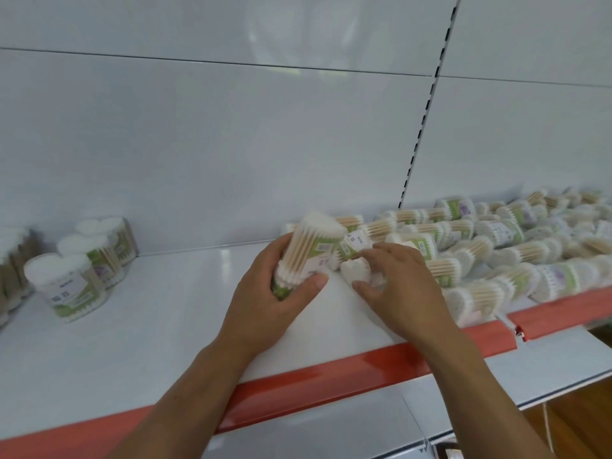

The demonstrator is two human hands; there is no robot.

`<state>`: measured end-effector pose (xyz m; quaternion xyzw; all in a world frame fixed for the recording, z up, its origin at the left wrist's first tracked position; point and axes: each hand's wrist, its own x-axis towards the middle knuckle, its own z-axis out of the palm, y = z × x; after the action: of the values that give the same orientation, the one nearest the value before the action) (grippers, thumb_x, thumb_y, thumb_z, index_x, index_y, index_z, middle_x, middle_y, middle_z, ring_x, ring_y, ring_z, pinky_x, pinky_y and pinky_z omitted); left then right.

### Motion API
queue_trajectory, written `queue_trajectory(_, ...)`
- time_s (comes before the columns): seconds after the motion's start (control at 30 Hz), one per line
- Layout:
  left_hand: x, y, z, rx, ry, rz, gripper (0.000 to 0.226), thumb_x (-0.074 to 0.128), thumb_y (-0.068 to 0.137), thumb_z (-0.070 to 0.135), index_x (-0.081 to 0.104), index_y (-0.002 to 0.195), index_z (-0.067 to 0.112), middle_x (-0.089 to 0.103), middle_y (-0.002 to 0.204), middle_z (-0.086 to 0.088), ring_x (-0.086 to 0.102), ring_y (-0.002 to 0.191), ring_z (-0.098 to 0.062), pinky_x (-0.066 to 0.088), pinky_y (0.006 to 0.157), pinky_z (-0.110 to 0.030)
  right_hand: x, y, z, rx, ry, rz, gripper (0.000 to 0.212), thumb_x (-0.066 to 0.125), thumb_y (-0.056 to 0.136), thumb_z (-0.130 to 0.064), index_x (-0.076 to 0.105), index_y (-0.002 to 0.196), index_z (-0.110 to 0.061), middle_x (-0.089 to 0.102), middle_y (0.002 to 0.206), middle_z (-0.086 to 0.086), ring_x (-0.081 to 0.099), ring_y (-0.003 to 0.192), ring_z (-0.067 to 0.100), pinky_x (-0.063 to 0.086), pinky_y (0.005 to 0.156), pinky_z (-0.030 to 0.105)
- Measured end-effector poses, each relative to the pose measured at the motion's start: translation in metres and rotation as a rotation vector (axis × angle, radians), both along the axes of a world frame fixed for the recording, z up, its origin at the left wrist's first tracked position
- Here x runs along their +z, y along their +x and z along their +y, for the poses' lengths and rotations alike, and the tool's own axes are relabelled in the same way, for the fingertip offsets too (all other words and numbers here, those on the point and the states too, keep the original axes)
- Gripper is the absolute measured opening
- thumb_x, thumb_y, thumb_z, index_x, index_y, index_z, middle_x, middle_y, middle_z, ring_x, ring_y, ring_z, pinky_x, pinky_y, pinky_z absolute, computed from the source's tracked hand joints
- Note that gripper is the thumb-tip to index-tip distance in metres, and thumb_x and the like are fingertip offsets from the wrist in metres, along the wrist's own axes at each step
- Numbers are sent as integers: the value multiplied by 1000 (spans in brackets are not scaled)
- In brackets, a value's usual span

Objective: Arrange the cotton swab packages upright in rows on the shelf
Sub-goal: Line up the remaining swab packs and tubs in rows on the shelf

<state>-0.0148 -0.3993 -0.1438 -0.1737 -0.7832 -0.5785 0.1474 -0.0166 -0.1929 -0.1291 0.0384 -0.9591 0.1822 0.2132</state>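
cotton swab package [316, 248] gripped by left fingers [277, 251]

Shelf [165, 309]: glossy white. Its front edge strip [298, 385]: red-orange.
Back panel [231, 144]: plain pale grey-white, crossed by a column of black slots [427, 104].
Held package [311, 250] in my left hand [265, 293]: white cotton tips, tan wooden sticks, green-and-white label with a dark barcode patch.
Lying package [356, 271] under my right hand [400, 286]: white tips, green label, white sticker with dark print.
Heap of packages [496, 253] at right: the same white, tan and green; some labels carry a purple patch.
Upright packages [69, 283] at left: white tops, tan sticks, green band low down, one with a purple mark.
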Motion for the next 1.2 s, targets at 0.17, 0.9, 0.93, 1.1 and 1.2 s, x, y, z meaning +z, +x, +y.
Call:
queue_trajectory(0.17,1,-1,-3,22,24,-21,61,69,77,55,53,134,37,66,118,22,62,107,3,44,80,-5,3,-8,1,-2,100,-38,53,71,85,-34,55,135,-25,52,137,-4,36,128,20,33,103,31)
queue_trajectory(0.9,31,102,-235,376,281,0,65,69,58,66,62,113,32,73,97,20,71,86,-3,52,57,-13,9,66,-221,444,-909,-468,42,70,68,-49,69,107,-34,72,103,-21,65,98,-2,51,92,31)
queue_trajectory(0.93,36,104,-245,385,289,15,64,67,59,64,63,114,30,74,97,18,71,87,-4,53,57,-13,8,66,-232,448,-895,-478,42,69,69,-50,68,108,-34,72,104,-21,65,99,-2,51,95,34)
queue_trajectory(1.1,53,103,-283,323,301,44,59,67,71,55,62,120,23,73,104,4,72,97,-19,60,72,-30,0,62,-271,370,-838,-404,57,61,66,-66,60,119,-42,69,110,-21,64,102,-3,51,98,40)
queue_trajectory(1.2,56,101,-299,293,313,57,53,67,74,53,62,119,27,72,105,3,71,98,-19,60,75,-31,-3,65,-284,347,-818,-329,49,55,72,-62,55,119,-48,66,110,-29,60,103,-11,52,95,29)
